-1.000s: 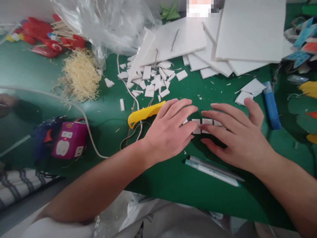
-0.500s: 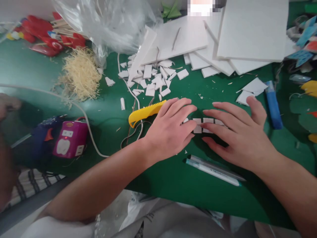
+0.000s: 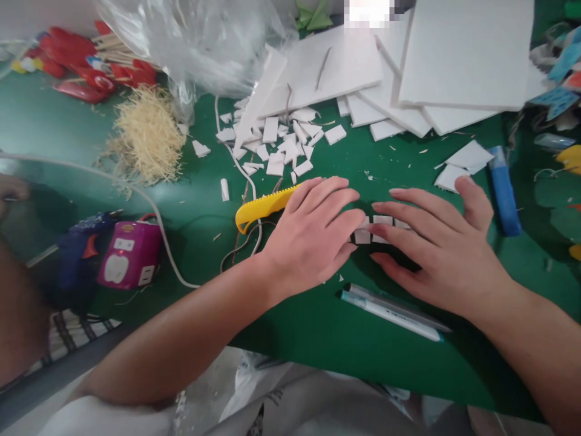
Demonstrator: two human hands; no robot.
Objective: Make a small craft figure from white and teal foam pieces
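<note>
Small white foam squares (image 3: pixel 382 229) lie in a row on the green table (image 3: pixel 290 339), partly hidden under both hands. My left hand (image 3: pixel 315 233) rests over the row's left end, fingers bent and slightly apart, its fingertips touching a square. Spread fingers of my right hand (image 3: pixel 436 242) reach over the squares on the right, with the index or middle fingertip on them. Beside my left hand lies a yellow cutter (image 3: pixel 267 206), its front end under the fingers. Two pens (image 3: pixel 390 315) lie below the hands.
Scraps of white foam (image 3: pixel 276 142) and large white boards (image 3: pixel 467 54) lie at the back, near a clear plastic bag (image 3: pixel 218 48). Straw-like shreds (image 3: pixel 149 136), a magenta power adapter (image 3: pixel 131 254) and a cable are left. A blue cutter (image 3: pixel 505 194) lies right. Another person's arm (image 3: pixel 20 303) shows far left.
My left hand's fingers have shifted slightly over the left end of the row, covering more of it. The other person's arm at the far left has moved. My right hand is nearly unchanged.
</note>
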